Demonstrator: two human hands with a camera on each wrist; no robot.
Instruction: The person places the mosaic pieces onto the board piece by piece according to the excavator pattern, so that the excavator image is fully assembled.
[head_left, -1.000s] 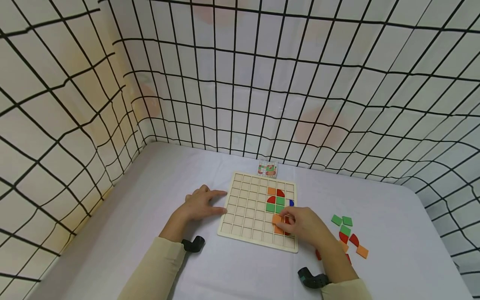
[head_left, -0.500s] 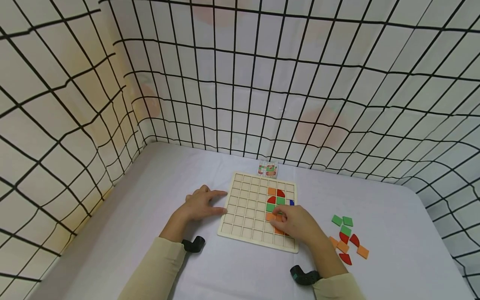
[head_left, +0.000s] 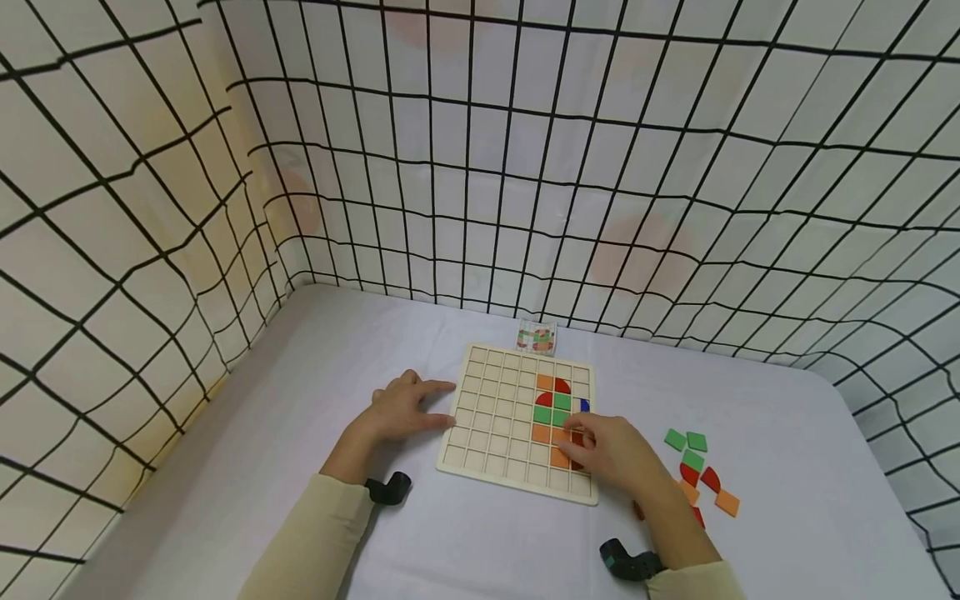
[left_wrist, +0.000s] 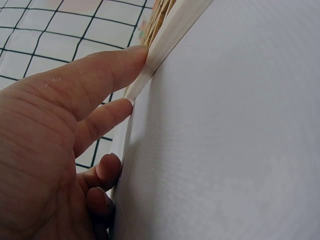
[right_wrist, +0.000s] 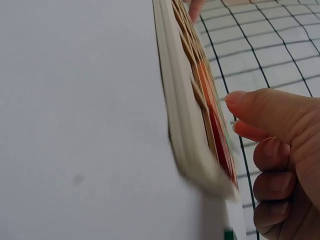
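A pale wooden grid board point(head_left: 487, 421) lies on the white-covered table. My left hand point(head_left: 397, 408) is at its left side, thumb and index finger touching the edge; in the left wrist view the thumb point(left_wrist: 115, 72) presses against the wooden rim. My right hand point(head_left: 618, 450) hovers over the board's right part. In the right wrist view its thumb point(right_wrist: 257, 107) and index fingertip are apart with nothing between them, the other fingers curled. On the board are orange tiles point(head_left: 541, 433), green tiles point(head_left: 542, 414), red quarter-circle pieces point(head_left: 562, 386) and a blue piece point(head_left: 584, 405), some partly hidden by this hand.
Loose green tiles point(head_left: 697, 442), red pieces point(head_left: 710, 479) and orange tiles point(head_left: 727, 502) lie right of the board, some hidden behind the right forearm. A small patterned card point(head_left: 536, 337) is at the board's far edge. Black wire mesh point(head_left: 495, 200) stands behind the table.
My right hand moved left with an orange tile, which now lies in a cell left of the other orange ones, then drew back right. The left hand has stayed at the board's edge.
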